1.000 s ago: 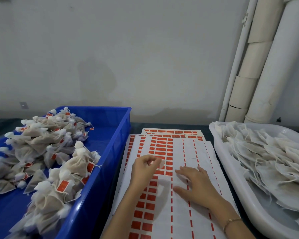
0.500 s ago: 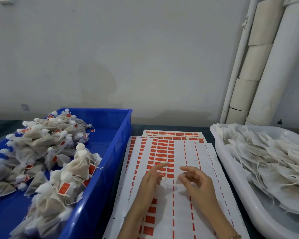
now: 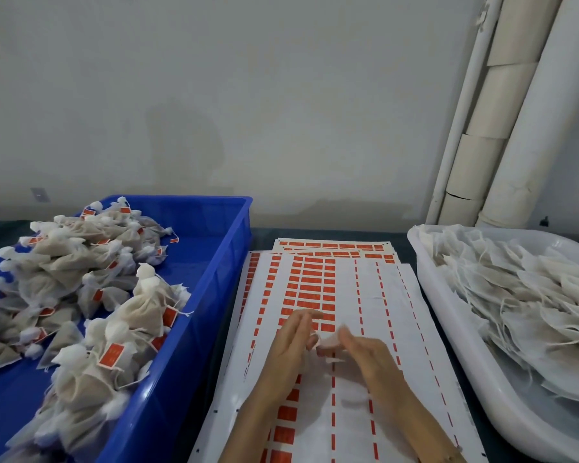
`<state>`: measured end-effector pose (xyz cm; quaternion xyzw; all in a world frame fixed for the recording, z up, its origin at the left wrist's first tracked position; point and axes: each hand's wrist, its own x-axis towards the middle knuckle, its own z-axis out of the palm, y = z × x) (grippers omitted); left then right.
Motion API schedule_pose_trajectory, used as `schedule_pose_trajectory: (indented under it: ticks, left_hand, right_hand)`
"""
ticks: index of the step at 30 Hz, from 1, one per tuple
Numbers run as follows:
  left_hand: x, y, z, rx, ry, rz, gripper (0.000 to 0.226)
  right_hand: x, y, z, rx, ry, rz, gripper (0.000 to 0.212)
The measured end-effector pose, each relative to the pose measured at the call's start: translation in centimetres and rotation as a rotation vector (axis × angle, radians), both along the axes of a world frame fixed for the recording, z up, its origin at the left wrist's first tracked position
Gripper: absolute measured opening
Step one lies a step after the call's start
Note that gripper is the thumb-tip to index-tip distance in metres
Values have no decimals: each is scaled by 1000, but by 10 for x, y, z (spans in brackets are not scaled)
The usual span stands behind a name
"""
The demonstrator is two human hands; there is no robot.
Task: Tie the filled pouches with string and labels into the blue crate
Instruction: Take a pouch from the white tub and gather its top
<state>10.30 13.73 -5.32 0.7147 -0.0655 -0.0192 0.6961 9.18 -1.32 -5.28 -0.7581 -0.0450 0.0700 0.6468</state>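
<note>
The blue crate (image 3: 219, 282) on the left holds a heap of tied pouches (image 3: 81, 289) with red labels on strings. A stack of label sheets (image 3: 318, 282) with red stickers lies in the middle. Both hands are above the sheet, close together. My left hand (image 3: 290, 352) has its long fingers stretched forward and its thumb side meets a small white label (image 3: 328, 343). My right hand (image 3: 365, 357) pinches the other end of that label with curled fingertips. Untied flat pouches (image 3: 522, 295) with loose strings fill the white tray (image 3: 448, 332) on the right.
A grey wall stands close behind the dark table. White pipes and cardboard tubes (image 3: 502, 128) lean in the back right corner. The crate and the tray flank the label sheets closely on both sides.
My left hand came off the sheet and moved right to meet my right hand. My right hand lifted from lying flat on the sheet; the two now hold a small white label between them.
</note>
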Motion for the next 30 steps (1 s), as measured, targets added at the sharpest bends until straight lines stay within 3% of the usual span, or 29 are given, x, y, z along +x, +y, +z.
schedule_pose_trajectory:
  ticks: [3, 6, 9, 17, 26, 30]
  left_hand:
    - [1, -3, -4, 154, -153, 30, 20]
    - [4, -4, -8, 265, -145, 56, 3]
    - [5, -3, -7, 283, -163, 60, 3]
    - [1, -4, -8, 245, -228, -56, 6]
    - [-3, -7, -5, 188, -284, -76, 17]
    - [-1, -7, -6, 208, -297, -40, 12]
  right_hand:
    - [3, -8, 3, 4, -75, -110, 68]
    - [6, -15, 1, 72, -102, -137, 68]
    - [5, -15, 1, 64, -77, -128, 67]
    - [8, -16, 0, 63, -191, -367, 13]
    - [5, -12, -6, -59, -237, -256, 7]
    - [7, -10, -8, -103, -236, -249, 7]
